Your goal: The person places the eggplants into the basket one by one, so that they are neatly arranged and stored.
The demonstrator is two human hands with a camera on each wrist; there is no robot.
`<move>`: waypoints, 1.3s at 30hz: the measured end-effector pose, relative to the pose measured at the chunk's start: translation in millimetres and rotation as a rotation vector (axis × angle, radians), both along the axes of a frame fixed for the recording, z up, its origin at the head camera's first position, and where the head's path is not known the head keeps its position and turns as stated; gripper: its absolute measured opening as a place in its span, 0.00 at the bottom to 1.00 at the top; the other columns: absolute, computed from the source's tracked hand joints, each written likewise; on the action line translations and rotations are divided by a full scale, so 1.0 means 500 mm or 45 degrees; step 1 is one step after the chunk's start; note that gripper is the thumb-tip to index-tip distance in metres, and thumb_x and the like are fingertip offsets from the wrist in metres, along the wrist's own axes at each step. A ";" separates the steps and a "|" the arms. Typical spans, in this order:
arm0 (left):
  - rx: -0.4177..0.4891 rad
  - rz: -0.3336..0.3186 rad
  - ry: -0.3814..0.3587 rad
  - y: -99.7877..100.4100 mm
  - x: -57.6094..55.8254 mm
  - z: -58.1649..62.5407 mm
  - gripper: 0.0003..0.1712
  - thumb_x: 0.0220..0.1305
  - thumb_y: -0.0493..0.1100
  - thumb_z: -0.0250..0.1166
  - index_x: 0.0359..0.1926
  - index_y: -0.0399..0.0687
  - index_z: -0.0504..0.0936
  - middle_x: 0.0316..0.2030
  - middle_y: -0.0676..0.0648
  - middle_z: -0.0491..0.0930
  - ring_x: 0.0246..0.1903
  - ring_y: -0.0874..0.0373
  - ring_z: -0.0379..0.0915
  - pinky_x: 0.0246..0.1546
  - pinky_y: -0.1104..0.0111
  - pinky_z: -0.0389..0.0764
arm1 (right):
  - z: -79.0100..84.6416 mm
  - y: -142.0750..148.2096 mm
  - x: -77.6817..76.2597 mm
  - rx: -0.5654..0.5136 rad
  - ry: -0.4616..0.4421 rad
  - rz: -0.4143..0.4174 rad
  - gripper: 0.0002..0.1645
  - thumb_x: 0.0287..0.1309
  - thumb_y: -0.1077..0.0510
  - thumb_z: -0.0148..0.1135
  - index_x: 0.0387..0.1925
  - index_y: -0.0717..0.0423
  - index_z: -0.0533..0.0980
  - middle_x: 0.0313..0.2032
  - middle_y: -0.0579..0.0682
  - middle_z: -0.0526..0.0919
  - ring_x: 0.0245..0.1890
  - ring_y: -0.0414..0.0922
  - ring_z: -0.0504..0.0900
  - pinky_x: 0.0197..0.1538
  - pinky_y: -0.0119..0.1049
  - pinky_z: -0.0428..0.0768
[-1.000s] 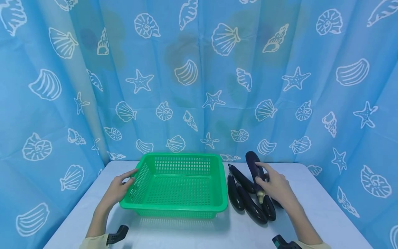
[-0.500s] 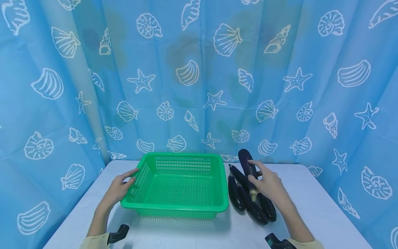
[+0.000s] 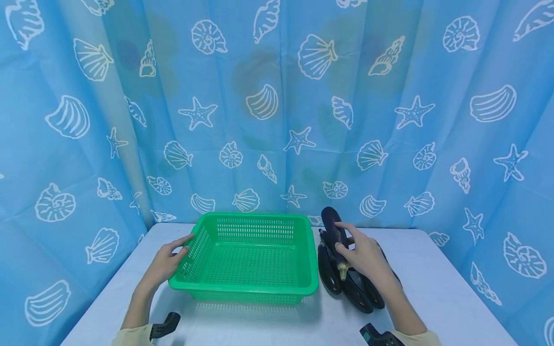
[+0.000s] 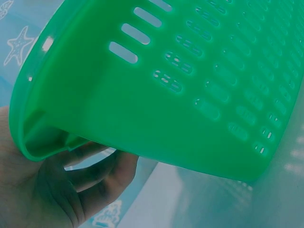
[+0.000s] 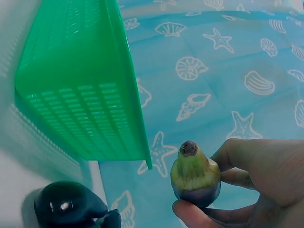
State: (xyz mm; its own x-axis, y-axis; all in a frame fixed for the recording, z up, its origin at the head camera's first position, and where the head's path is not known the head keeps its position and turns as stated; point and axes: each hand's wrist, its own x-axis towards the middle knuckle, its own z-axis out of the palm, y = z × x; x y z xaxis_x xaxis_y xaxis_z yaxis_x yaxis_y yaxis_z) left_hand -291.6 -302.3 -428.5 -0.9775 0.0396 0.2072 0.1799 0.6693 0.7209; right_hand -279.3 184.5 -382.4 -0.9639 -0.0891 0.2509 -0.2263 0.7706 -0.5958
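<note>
My right hand [image 3: 365, 254] grips a dark purple eggplant [image 3: 334, 238] between thumb and fingers, above several others. Its pale green stem end [image 5: 194, 173] faces the right wrist camera. Beneath and beside it several glossy dark eggplants [image 3: 356, 294] lie in a cluster on the table, partly covered by the held one and the hand. To their left stands a green plastic basket [image 3: 242, 289] with slotted walls and nothing inside. My left hand [image 3: 165, 263] holds the basket's left rim; in the left wrist view its fingers [image 4: 111, 183] curl beneath that rim.
A white cloth covers the table [image 3: 233, 327]. Blue curtains [image 3: 268, 134] with white shells and starfish hang behind it and at both sides. The basket's right wall [image 5: 80, 109] stands close to the eggplant cluster.
My right hand has moved left with the eggplant, toward the basket's right side and over the other eggplants. The left hand and the basket stay in place.
</note>
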 end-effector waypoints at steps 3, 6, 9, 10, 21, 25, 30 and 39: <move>0.000 0.001 0.003 0.000 0.000 0.000 0.25 0.76 0.41 0.49 0.70 0.41 0.67 0.69 0.31 0.65 0.57 0.42 0.71 0.43 0.63 0.74 | -0.003 -0.007 -0.001 -0.019 0.003 0.013 0.34 0.64 0.54 0.58 0.71 0.42 0.63 0.52 0.68 0.81 0.23 0.41 0.81 0.25 0.31 0.80; 0.006 0.003 -0.004 0.000 0.000 0.001 0.25 0.76 0.41 0.48 0.70 0.41 0.67 0.69 0.31 0.65 0.58 0.41 0.71 0.44 0.62 0.75 | -0.003 -0.014 -0.002 -0.031 -0.001 0.029 0.34 0.65 0.54 0.58 0.71 0.42 0.62 0.52 0.69 0.81 0.20 0.41 0.80 0.23 0.31 0.78; 0.008 0.007 -0.017 0.002 0.001 0.001 0.25 0.76 0.41 0.48 0.71 0.42 0.66 0.69 0.31 0.64 0.63 0.37 0.69 0.51 0.54 0.79 | -0.001 -0.023 -0.001 -0.046 -0.013 0.039 0.34 0.65 0.54 0.58 0.71 0.41 0.62 0.53 0.68 0.81 0.20 0.42 0.79 0.22 0.32 0.75; 0.011 0.008 -0.021 0.002 0.001 0.001 0.25 0.76 0.41 0.48 0.71 0.42 0.66 0.69 0.31 0.64 0.64 0.36 0.67 0.54 0.51 0.79 | 0.000 -0.025 -0.001 -0.045 -0.014 0.048 0.34 0.65 0.54 0.58 0.71 0.41 0.62 0.53 0.68 0.81 0.21 0.42 0.80 0.22 0.32 0.75; 0.004 0.007 0.019 0.002 0.001 0.000 0.24 0.76 0.41 0.48 0.70 0.41 0.68 0.68 0.31 0.66 0.51 0.44 0.73 0.41 0.63 0.75 | 0.015 -0.055 0.000 -0.042 -0.032 0.028 0.34 0.64 0.51 0.58 0.70 0.37 0.64 0.54 0.65 0.81 0.28 0.45 0.82 0.27 0.34 0.76; 0.010 0.001 0.025 0.002 0.000 -0.001 0.24 0.76 0.41 0.49 0.70 0.41 0.68 0.68 0.31 0.66 0.46 0.48 0.73 0.40 0.65 0.74 | 0.020 -0.067 -0.002 -0.048 -0.041 0.030 0.33 0.64 0.51 0.59 0.70 0.37 0.64 0.51 0.63 0.82 0.25 0.44 0.79 0.25 0.34 0.74; 0.013 0.006 0.016 0.001 0.000 -0.004 0.24 0.76 0.41 0.49 0.70 0.42 0.68 0.68 0.32 0.66 0.44 0.49 0.73 0.39 0.65 0.74 | 0.018 -0.082 -0.004 -0.058 -0.041 0.038 0.33 0.64 0.52 0.59 0.69 0.36 0.64 0.44 0.58 0.83 0.23 0.43 0.77 0.25 0.33 0.74; -0.004 0.002 0.028 -0.002 -0.004 -0.004 0.24 0.77 0.41 0.49 0.70 0.42 0.68 0.69 0.32 0.66 0.51 0.45 0.72 0.41 0.64 0.74 | 0.015 -0.103 -0.006 -0.086 -0.049 0.055 0.33 0.63 0.52 0.60 0.69 0.37 0.65 0.36 0.56 0.82 0.19 0.43 0.76 0.23 0.33 0.74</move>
State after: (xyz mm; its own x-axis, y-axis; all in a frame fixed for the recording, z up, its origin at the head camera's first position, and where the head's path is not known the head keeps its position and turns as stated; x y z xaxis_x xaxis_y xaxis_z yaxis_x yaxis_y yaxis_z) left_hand -293.5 -303.2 -430.7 -0.9727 0.0391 0.2288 0.1951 0.6717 0.7146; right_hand -282.1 133.0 -375.0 -0.9685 -0.1153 0.2207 -0.2347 0.7184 -0.6548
